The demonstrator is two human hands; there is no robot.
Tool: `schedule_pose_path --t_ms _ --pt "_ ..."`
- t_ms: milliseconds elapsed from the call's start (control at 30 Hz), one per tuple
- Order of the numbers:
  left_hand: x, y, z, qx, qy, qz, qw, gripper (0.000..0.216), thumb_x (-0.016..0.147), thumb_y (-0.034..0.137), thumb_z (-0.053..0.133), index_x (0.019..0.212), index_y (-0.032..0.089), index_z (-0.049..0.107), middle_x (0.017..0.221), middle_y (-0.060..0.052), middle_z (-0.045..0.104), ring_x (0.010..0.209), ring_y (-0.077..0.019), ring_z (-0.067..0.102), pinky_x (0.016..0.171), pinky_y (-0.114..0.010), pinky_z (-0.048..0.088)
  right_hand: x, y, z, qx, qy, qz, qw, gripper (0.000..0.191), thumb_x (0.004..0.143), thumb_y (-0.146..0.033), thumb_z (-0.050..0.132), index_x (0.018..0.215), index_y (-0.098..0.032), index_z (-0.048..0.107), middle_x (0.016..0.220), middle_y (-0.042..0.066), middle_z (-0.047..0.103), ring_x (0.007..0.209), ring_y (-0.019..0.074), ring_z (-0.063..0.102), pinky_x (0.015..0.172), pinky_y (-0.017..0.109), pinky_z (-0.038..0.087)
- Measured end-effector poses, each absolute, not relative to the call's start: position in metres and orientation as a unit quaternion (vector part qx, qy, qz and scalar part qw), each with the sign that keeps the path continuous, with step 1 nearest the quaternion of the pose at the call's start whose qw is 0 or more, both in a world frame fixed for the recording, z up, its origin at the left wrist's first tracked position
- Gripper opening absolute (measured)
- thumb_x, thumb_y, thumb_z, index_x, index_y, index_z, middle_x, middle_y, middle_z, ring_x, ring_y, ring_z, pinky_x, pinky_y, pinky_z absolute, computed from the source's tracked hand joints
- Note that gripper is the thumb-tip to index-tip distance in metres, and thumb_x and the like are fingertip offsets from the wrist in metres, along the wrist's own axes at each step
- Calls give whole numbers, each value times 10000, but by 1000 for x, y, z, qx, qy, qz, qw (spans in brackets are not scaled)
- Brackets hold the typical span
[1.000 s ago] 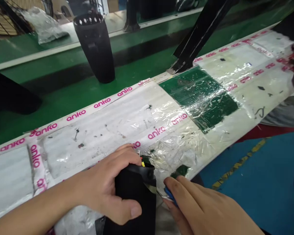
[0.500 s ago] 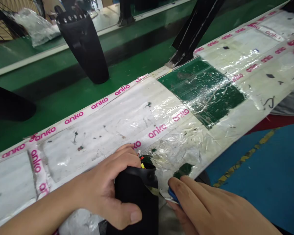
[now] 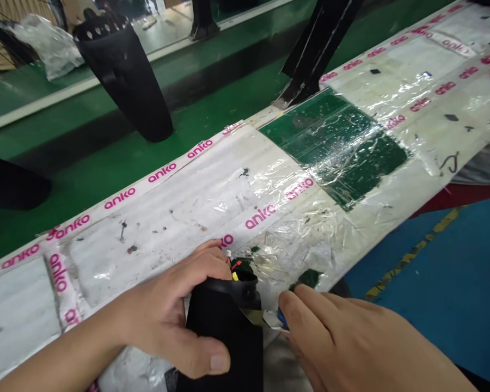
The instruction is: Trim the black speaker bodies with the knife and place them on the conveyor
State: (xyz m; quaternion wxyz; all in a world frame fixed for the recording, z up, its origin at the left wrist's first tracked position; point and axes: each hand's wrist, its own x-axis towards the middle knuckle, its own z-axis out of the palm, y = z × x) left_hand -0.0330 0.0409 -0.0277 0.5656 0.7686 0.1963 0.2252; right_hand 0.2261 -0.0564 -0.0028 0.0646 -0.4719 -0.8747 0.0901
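My left hand (image 3: pixel 175 321) is wrapped round a black tapered housing (image 3: pixel 232 343) near the bottom of the view, thumb on its near face and fingers over its far side. Thin red and yellow wires (image 3: pixel 236 268) show at the housing's upper opening, close to my fingertips. In my closed right hand (image 3: pixel 338 343) is a utility knife (image 3: pixel 282 319) with a blue handle. Its metal blade reaches left to the housing's right edge, just under the rim. Whether the blade cuts into the rim, I cannot tell. The housing's lower end is out of view.
A worktop (image 3: pixel 179 190) covered in printed tape and clear film runs diagonally, with a bare green patch (image 3: pixel 330 141). Beyond it is a green conveyor belt (image 3: pixel 220 103) carrying similar black housings (image 3: pixel 126 81). A black post (image 3: pixel 322 49) stands at the worktop's far edge.
The knife handle and my right hand have shifted slightly up and left, with the blade still at the housing's edge. My left hand keeps its hold. The whole view has moved a little.
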Motion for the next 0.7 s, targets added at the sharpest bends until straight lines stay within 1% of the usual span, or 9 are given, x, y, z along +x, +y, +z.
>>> schedule_pose_path --t_ms 67,100,200,267,367,467,533,633,700 --pt "-35 41 -28 754 195 217 588 538 823 464 843 1238 332 526 1017 -20 642 965 -253 650 1047 -485 484 226 -54 -7 -480 -869 87 86 426 659 -35 482 1028 -249 489 719 -28 606 475 186 562 435 357 339" --pt "-36 41 -28 746 196 214 599 559 815 454 856 1253 339 528 1042 -25 654 967 -253 662 1047 -479 491 227 -52 -9 -478 -868 92 100 401 669 -31 476 1001 -255 477 702 -29 601 456 188 551 433 361 320" --pt "-38 39 -30 722 205 208 628 623 800 386 884 1308 356 524 1132 -44 666 970 -245 684 927 -390 562 227 -44 -14 -468 -867 131 114 295 798 -15 428 968 -254 467 691 -18 611 458 193 582 442 357 310" --pt "-39 37 -31 714 209 198 639 619 793 362 893 1298 345 535 1148 -51 678 967 -240 694 882 -362 580 227 -39 -16 -466 -863 163 107 237 876 -31 407 934 -254 461 681 -15 610 475 195 608 452 344 303" --pt "-37 33 -33 710 238 200 632 570 802 465 870 1240 302 545 1177 -84 691 1033 -275 703 891 -400 595 224 -33 -21 -471 -854 193 106 169 927 -93 438 887 -256 453 636 -31 579 437 184 563 449 326 244" --pt "-35 29 -36 717 269 217 606 588 810 568 827 1213 281 511 1136 -102 695 1006 -287 712 788 -379 611 225 -31 -24 -476 -851 190 117 122 938 -135 476 892 -248 481 629 -33 578 431 185 543 455 328 214" --pt "-35 28 -37 728 274 213 591 587 811 583 817 1202 278 502 1091 -93 694 949 -272 711 731 -352 603 231 -32 -20 -474 -851 187 127 118 963 -152 462 903 -245 503 651 -24 597 464 197 578 458 335 251" --pt "-37 26 -34 741 286 201 573 598 801 627 800 1184 279 499 1041 -71 692 870 -244 695 662 -315 580 247 -40 -3 -497 -827 202 170 177 1051 -198 388 987 -234 549 730 -1 662 567 202 659 497 329 398" --pt "-38 24 -28 745 304 194 561 631 781 666 793 1186 285 494 994 -45 684 808 -222 675 611 -290 554 253 -48 9 -558 -775 211 207 222 1102 -273 368 1032 -242 576 747 -8 688 593 180 674 519 294 471"
